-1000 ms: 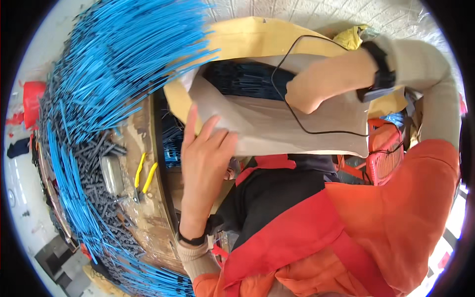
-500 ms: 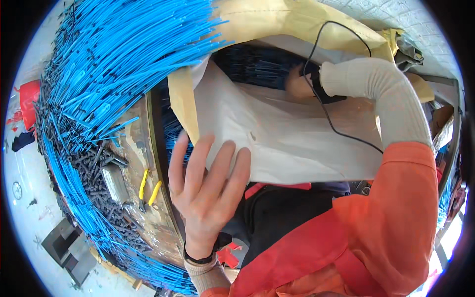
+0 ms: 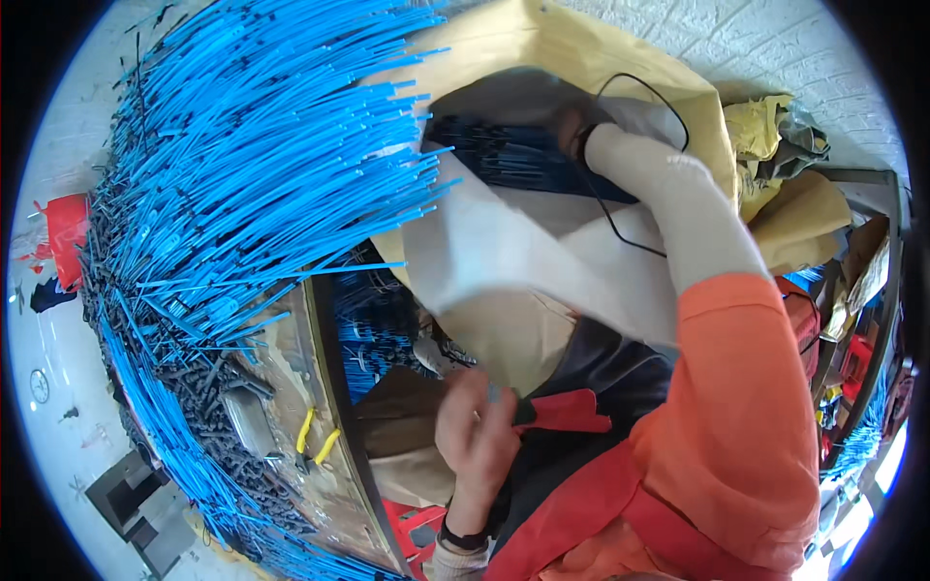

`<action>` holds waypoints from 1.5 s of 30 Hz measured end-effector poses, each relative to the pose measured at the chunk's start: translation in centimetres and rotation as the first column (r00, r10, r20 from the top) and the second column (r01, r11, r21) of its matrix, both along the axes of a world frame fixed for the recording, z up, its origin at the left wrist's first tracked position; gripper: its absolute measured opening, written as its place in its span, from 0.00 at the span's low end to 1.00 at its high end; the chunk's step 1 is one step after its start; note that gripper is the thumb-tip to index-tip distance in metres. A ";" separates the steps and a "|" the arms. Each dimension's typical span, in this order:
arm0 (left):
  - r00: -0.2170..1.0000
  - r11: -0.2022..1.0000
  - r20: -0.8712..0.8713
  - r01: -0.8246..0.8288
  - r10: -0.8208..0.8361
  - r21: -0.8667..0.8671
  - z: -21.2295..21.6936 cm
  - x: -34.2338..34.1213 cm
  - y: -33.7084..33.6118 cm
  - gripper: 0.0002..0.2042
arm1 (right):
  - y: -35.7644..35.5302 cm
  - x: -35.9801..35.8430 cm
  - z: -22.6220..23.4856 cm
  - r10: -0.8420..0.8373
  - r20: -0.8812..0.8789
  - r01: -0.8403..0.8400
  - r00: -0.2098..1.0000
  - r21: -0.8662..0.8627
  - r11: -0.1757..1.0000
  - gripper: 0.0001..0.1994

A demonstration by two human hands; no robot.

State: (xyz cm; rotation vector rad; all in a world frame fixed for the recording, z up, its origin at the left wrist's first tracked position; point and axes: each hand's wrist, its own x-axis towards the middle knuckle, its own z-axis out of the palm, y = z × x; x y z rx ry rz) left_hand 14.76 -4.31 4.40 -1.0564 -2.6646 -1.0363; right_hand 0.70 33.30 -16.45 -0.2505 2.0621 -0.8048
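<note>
A large paper sack (image 3: 630,63), tan outside and white within, gapes in front of me. Deep inside it lie bundled thin blue sticks with dark ends (image 3: 504,155). My right hand (image 3: 573,133) reaches into the sack beside that bundle; it is dim there and its fingers are hidden. A thin black cord (image 3: 620,232) loops past my right sleeve. Below the sack's near edge, my left hand (image 3: 475,426) hangs before my dark apron, fingers bent and smeared by motion. Whether it holds anything does not show. A red strip (image 3: 572,411) lies just right of it.
A heap of thin blue plastic sticks (image 3: 262,155) overhangs the wooden table (image 3: 291,358) at the left. Yellow-handled pliers (image 3: 320,443) and a grey metal block (image 3: 250,422) rest on it near black pieces (image 3: 281,484). A metal-framed rack (image 3: 896,242) stands at right.
My left hand has dropped away from the sack's near edge toward my apron, its spread fingers now bent. The sack's near flap has folded upward, baring the space below. My right hand stays inside.
</note>
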 end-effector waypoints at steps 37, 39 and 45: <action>0.891 0.996 0.445 -0.085 0.094 -0.039 -5.4 1.9 -3.0 0.19 | 5.6 5.0 -11.3 -0.222 -0.712 0.386 0.666 0.074 0.920 0.32; 0.882 0.995 0.460 -0.086 0.101 -0.053 -4.5 2.2 -2.3 0.20 | 1.0 5.8 -11.5 -0.108 -0.645 0.288 0.756 0.180 0.941 0.30; 0.903 0.990 0.405 -0.124 0.143 -0.073 -3.6 6.0 -4.8 0.19 | -8.4 9.5 -11.7 0.246 -0.318 -0.041 0.916 0.535 0.844 0.25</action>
